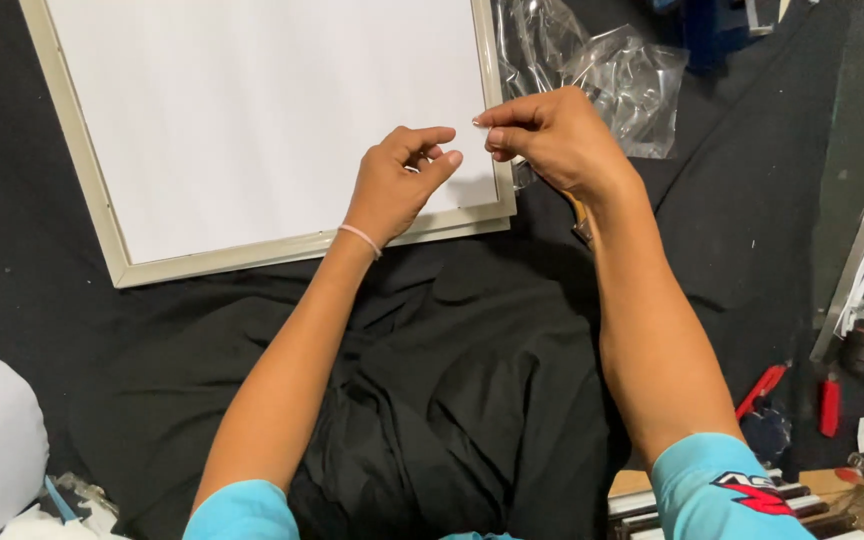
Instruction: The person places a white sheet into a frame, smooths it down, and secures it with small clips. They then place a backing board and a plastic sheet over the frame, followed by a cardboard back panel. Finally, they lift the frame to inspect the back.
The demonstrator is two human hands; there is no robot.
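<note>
White panel (252,110), both hands (472,155) above its corner edge

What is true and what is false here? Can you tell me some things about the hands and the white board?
1. Both hands are over the corner of the white board. True.
2. The left hand wears a thin band at the wrist. True.
3. The right hand holds a red tool. False: it pinches something tiny; the red tools lie on the dark cloth.
4. The board has a bright blue frame. False: the frame is pale beige.
5. Crinkled clear plastic lies beside the board. True.
</note>
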